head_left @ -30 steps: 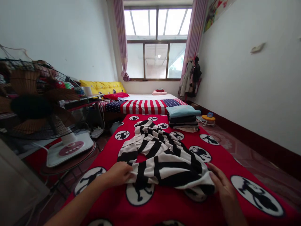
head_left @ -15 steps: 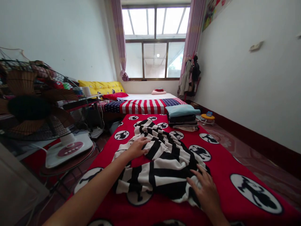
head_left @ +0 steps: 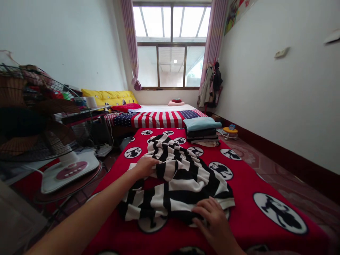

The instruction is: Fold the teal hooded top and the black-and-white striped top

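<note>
A black-and-white striped knit top (head_left: 183, 187) lies rumpled on a red blanket (head_left: 255, 177) patterned with white circles and black figures. My left hand (head_left: 147, 165) is closed on the top's left side, pinching a fold that rises slightly between the fingers. At the near edge of the top, my right hand (head_left: 212, 219) has its fingers curled over the cloth, with the thumb beneath them at the hem. A pale-ended part of the top sticks out to the right of that hand.
A stack of folded clothes (head_left: 202, 129), light blue on top, stands at the blanket's far right. To the left, a caged fan (head_left: 69, 166) sits on a round stool. Behind lies a bed with a flag-striped cover (head_left: 159, 119). A small yellow stool (head_left: 230, 130) stands on the floor at right.
My left hand has moved slightly left and closed on the cloth, lifting a fold. My right hand has shifted left along the near edge, its fingers now closer together. The view has turned slightly right.
</note>
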Motion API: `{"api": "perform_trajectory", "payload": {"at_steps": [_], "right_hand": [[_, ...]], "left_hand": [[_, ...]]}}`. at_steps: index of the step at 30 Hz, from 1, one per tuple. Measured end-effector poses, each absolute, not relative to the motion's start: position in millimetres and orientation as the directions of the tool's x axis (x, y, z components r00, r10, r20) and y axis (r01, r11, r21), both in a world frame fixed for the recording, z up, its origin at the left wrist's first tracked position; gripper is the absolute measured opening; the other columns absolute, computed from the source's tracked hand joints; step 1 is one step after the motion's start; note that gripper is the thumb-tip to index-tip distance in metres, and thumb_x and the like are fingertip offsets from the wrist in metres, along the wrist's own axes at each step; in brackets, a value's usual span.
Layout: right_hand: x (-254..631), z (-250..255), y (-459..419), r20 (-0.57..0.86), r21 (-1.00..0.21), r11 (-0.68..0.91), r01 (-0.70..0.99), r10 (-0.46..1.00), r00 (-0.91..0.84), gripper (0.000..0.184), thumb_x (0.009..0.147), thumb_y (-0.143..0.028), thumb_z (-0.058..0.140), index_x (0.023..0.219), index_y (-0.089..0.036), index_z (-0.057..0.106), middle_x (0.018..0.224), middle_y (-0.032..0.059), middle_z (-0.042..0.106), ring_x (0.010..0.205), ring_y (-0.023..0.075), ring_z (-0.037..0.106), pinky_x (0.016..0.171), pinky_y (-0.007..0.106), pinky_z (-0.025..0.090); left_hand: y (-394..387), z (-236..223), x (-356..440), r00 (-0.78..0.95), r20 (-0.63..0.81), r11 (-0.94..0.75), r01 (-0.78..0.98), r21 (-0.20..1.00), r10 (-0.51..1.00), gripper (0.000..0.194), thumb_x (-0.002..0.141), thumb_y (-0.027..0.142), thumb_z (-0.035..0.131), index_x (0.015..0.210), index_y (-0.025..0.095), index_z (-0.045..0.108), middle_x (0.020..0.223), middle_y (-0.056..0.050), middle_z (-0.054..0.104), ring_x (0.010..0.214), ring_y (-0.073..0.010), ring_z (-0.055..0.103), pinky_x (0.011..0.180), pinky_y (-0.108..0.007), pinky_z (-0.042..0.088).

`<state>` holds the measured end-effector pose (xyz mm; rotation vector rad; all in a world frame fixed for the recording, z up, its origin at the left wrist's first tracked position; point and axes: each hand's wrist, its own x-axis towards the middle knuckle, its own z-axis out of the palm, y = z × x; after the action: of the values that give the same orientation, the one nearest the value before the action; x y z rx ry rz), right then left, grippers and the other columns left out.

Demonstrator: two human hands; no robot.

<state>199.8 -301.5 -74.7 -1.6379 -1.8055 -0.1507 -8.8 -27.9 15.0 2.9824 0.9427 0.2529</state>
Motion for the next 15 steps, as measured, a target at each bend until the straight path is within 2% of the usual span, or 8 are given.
{"api": "perform_trajectory", "payload": {"at_steps": [2,4,7,9,11,13,15], "right_hand": [[198,-67,-295,0.54,-0.429,0.186,0.884,0.838,0.085,0.011,0.086,-0.027,0.059,0.087,-0.026,0.069,0.086,0.0038,0.068,0.086,0.0219,0.062,0.089,0.043,0.046],[199,-60,-289,0.53,-0.512,0.202,0.835,0.84,0.121,0.016,0.089,-0.031,0.056,0.082,-0.024,0.069,0.084,0.0044,0.067,0.084,0.0209,0.062,0.08,0.037,0.049],[202,-52,-281,0.534,-0.63,0.215,0.746,0.817,0.216,0.021,0.091,-0.035,0.052,0.084,-0.022,0.067,0.096,0.0065,0.065,0.087,0.0197,0.062,0.079,0.033,0.05],[206,-49,-273,0.559,-0.67,0.194,0.716,0.767,0.315,0.019,0.09,-0.034,0.053,0.091,-0.021,0.067,0.109,0.009,0.062,0.088,0.0195,0.062,0.08,0.033,0.051],[213,-48,-261,0.576,-0.689,0.156,0.708,0.712,0.403,0.021,0.087,-0.034,0.054,0.099,-0.021,0.065,0.12,0.0111,0.057,0.085,0.0192,0.062,0.08,0.035,0.052],[224,-48,-246,0.56,-0.715,0.1,0.691,0.675,0.481,0.029,0.085,-0.035,0.053,0.108,-0.021,0.062,0.13,0.0129,0.051,0.083,0.0187,0.063,0.081,0.038,0.053],[239,-49,-228,0.517,-0.738,0.007,0.675,0.649,0.559,0.043,0.083,-0.037,0.053,0.122,-0.019,0.055,0.137,0.0157,0.046,0.086,0.0209,0.064,0.085,0.04,0.051]], "left_hand": [[-34,30,-41,0.811,0.125,-0.817,0.576,-0.005,0.571,0.016,0.076,0.027,0.061,0.089,0.023,0.07,0.092,-0.008,0.071,0.092,-0.0291,0.064,0.078,-0.034,0.044],[-42,41,-76,0.805,0.062,-0.801,0.593,-0.075,0.59,0.017,0.077,0.028,0.058,0.09,0.025,0.07,0.094,-0.006,0.071,0.093,-0.0276,0.064,0.077,-0.032,0.043],[-60,47,-120,0.757,-0.137,-0.769,0.625,-0.137,0.639,0.016,0.071,0.029,0.061,0.083,0.026,0.072,0.09,-0.005,0.072,0.088,-0.0269,0.064,0.072,-0.03,0.043],[-75,49,-139,0.714,-0.275,-0.761,0.635,-0.135,0.644,0.015,0.065,0.027,0.063,0.077,0.024,0.072,0.08,-0.003,0.07,0.078,-0.025,0.063,0.063,-0.028,0.04],[-85,53,-147,0.684,-0.387,-0.759,0.648,-0.068,0.619,0.011,0.063,0.029,0.065,0.068,0.022,0.071,0.066,-0.001,0.066,0.063,-0.0199,0.058,0.054,-0.026,0.035],[-86,61,-146,0.673,-0.48,-0.739,0.669,0.072,0.563,0.019,0.066,0.037,0.066,0.062,0.019,0.069,0.054,0.001,0.058,0.052,-0.0148,0.049,0.047,-0.024,0.029],[-77,69,-136,0.716,-0.47,-0.707,0.666,0.239,0.516,0.031,0.071,0.047,0.063,0.066,0.017,0.071,0.053,0.002,0.057,0.05,-0.0127,0.047,0.046,-0.022,0.03]]}}
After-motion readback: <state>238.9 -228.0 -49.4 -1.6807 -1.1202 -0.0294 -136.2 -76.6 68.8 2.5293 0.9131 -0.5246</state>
